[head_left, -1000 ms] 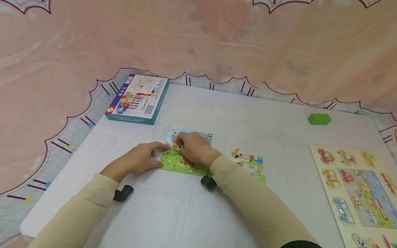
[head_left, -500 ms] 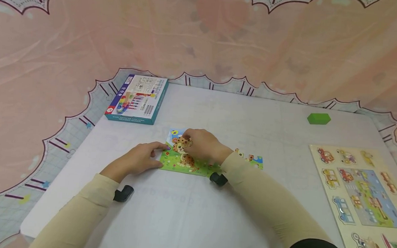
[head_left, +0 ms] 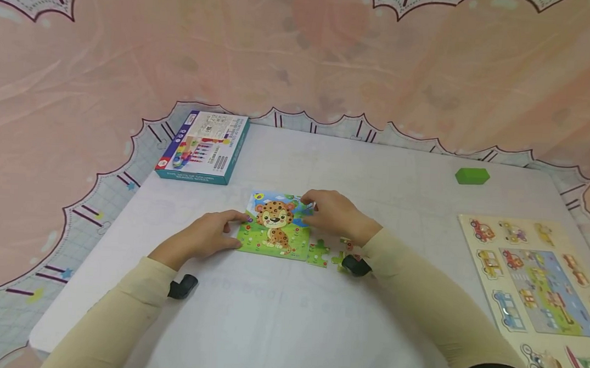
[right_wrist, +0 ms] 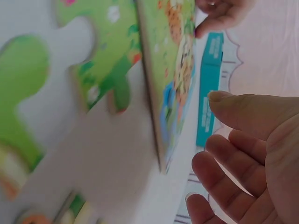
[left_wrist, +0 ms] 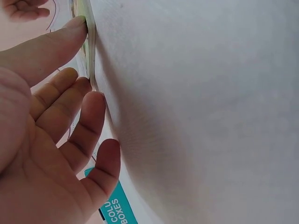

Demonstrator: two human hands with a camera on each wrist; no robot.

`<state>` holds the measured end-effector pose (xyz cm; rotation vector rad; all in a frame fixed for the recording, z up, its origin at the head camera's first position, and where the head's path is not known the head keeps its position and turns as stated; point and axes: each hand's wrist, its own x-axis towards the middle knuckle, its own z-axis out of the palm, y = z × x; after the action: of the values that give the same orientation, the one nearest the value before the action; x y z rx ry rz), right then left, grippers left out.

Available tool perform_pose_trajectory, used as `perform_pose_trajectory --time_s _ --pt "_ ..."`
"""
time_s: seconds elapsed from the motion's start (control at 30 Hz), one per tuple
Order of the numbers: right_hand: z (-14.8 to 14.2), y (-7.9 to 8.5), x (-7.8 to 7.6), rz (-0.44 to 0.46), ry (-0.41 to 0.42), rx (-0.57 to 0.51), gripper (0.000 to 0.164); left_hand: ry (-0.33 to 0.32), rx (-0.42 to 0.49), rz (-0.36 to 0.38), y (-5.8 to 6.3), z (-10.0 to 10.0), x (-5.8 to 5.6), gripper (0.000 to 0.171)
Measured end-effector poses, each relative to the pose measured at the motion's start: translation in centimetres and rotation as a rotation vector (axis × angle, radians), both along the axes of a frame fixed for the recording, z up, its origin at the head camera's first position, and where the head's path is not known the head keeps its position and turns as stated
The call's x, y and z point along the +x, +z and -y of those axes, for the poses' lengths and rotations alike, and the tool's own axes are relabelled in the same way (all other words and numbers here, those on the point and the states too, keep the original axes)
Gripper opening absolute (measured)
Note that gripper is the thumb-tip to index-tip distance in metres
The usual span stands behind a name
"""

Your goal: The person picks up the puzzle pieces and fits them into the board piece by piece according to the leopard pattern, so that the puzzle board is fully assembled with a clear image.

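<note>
A leopard jigsaw puzzle lies on the white table, its picture of a spotted cub on green grass fully joined in the middle. My left hand touches its left edge, the thumb on the near part and the fingers spread farther up. At the puzzle's upper right is my right hand, loosely bent. In the right wrist view nothing sits between its thumb and fingers. A loose grassy jigsaw piece lies just right of the puzzle, with more pieces partly hidden under the right wrist.
A flat teal-and-white box lies at the back left. On the right are a green block and a wooden vehicle puzzle board. A patterned peach curtain hangs behind the table.
My right hand has slid rightward from over the middle of the puzzle to its upper right, uncovering the cub picture. My left hand has stayed at the left edge.
</note>
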<state>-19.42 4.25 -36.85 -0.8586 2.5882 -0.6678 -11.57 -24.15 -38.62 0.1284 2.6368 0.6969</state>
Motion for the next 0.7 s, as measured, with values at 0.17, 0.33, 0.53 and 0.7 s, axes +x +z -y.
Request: perform_pose_trajectory --time_s 0.17,0.33,0.53,0.7 --pt "-1.5 -0.4 0.0 0.018 -0.044 0.0 0.044 0.002 -0.001 -0.002 0.0 0.0 0.1 0.06" --pt "-2.8 -0.6 0.0 0.018 -0.071 0.031 0.044 0.006 -0.003 0.002 0.0 -0.1 0.1 0.06" --pt "-4.2 -1.1 0.2 0.022 -0.099 0.045 0.044 0.01 -0.007 0.001 0.1 -0.1 0.1 0.06" --pt "-5.2 -1.4 0.6 0.018 -0.084 0.053 0.045 0.015 -0.007 0.008 0.3 -0.2 0.2 0.06"
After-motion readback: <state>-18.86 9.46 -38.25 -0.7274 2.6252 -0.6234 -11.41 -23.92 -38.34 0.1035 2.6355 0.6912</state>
